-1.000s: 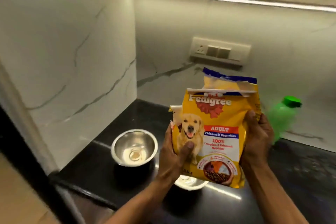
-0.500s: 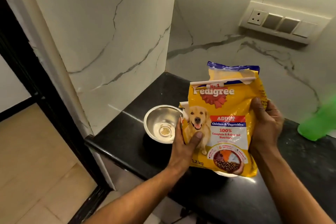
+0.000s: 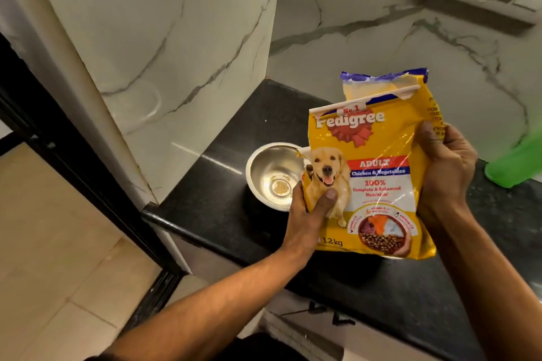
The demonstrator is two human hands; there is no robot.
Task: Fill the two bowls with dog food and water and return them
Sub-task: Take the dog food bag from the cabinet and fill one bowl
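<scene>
Dog food comes first here: the yellow plastic bag of dry dog food (image 3: 370, 173), printed with a golden dog and a red and blue label, is held upright in the air above the black polished stone counter (image 3: 205, 208), with its torn blue-edged top pointing up so nothing spills before it is aimed. The left hand (image 3: 305, 214) grips the bag's lower left edge, thumb pressed across the printed dog and fingers wrapped behind; that low hold looks suited to lifting the bottom when the bag is tipped. The right hand (image 3: 443, 173) clasps the right edge higher up, thumb on the front and fingers behind, which steadies the floppy upper part and would steer the mouth.

Just left of the bag sits a round stainless-steel bowl (image 3: 272, 176), standing on the counter near the corner of the white veined marble wall (image 3: 176, 53). It holds no food; the pale disc at its bottom is probably a reflection or a residue, though the view is too soft to say. A thin bright sliver (image 3: 393, 257) under the bag's lower edge may be the second bowl, mostly hidden. At the right edge a blurred green plastic bottle (image 3: 516, 167) stands on the counter, likely the water supply.

Neither bowl is filled, so the task is at an early stage.
</scene>
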